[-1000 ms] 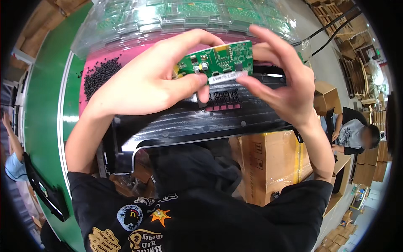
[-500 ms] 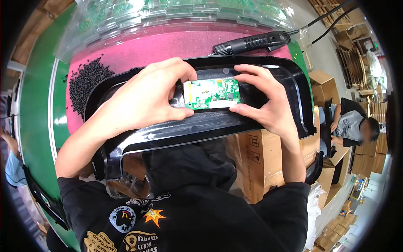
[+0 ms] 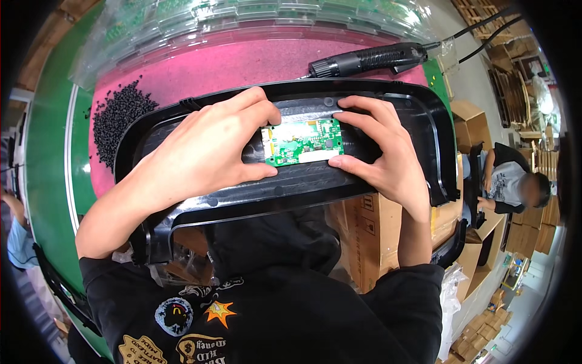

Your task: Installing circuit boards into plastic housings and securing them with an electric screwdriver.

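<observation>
A green circuit board (image 3: 303,143) with a pale strip along its near edge is held between both hands over the middle of a long black plastic housing (image 3: 242,193). My left hand (image 3: 221,142) grips the board's left end, fingertips at the far corner and thumb at the near one. At the right end, my right hand (image 3: 388,142) pinches it the same way, its thumb on the near right corner. The housing lies with its raised rim up. Whether the board touches the housing's floor, I cannot tell.
Left of the housing a heap of small black screws (image 3: 121,118) lies on the pink mat (image 3: 242,64). A black electric screwdriver (image 3: 370,59) rests behind the housing. Clear plastic trays (image 3: 254,21) line the back. Cardboard boxes (image 3: 376,236) stand at right, near another person (image 3: 509,182).
The board has tilted slightly, its right end now farther away than its left. Both hands keep their hold on it. The housing's left end has come slightly nearer.
</observation>
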Available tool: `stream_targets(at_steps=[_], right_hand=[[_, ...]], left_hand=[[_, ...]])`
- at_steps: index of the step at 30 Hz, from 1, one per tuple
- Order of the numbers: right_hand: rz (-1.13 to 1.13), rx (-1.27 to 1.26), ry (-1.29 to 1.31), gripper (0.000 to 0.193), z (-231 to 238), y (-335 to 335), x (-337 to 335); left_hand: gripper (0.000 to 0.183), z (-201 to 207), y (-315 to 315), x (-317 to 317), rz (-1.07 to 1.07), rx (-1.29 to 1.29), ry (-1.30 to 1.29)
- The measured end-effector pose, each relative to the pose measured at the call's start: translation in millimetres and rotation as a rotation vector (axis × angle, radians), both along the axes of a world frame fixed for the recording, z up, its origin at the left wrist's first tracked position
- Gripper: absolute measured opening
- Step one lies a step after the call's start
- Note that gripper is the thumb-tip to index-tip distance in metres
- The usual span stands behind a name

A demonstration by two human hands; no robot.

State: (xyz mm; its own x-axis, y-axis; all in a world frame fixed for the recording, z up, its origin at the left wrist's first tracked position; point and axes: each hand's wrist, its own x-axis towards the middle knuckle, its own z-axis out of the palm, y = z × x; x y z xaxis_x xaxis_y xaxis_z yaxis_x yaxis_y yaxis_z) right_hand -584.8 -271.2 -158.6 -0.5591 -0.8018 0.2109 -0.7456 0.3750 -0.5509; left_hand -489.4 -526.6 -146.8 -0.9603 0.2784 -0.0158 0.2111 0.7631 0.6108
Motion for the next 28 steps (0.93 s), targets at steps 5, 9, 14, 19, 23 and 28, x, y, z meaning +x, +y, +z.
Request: stream_targets(at_steps=[5,9,14,19,23,28], right_hand=[[-0.014,0.003,-0.001,0.051,1,-3,1],[0.001,0.004,0.011,0.051,0,-8,2],[0.009,0.029,0.044,0.061,9,-7,7],[-0.162,-0.038,-0.01,0.063,21,-3,12],[-0.382,-0.072,0.14,0.045,44,11,-23],[-0.516,0.331,0.137,0.059,43,45,-120]], left_hand=[[0.053,-2,-3,-1,-0.015,0.014,0.029],[0.053,-5,-6,5,0.005,-0.014,0.029],[0.066,10,-16,14,-0.115,-0.074,0.101],[0.034,37,-56,31,0.162,-0.112,0.357],[0.023,29,-120,48,0.371,-0.336,0.353],[0.033,-1,-145,60,0.346,-0.35,0.01]])
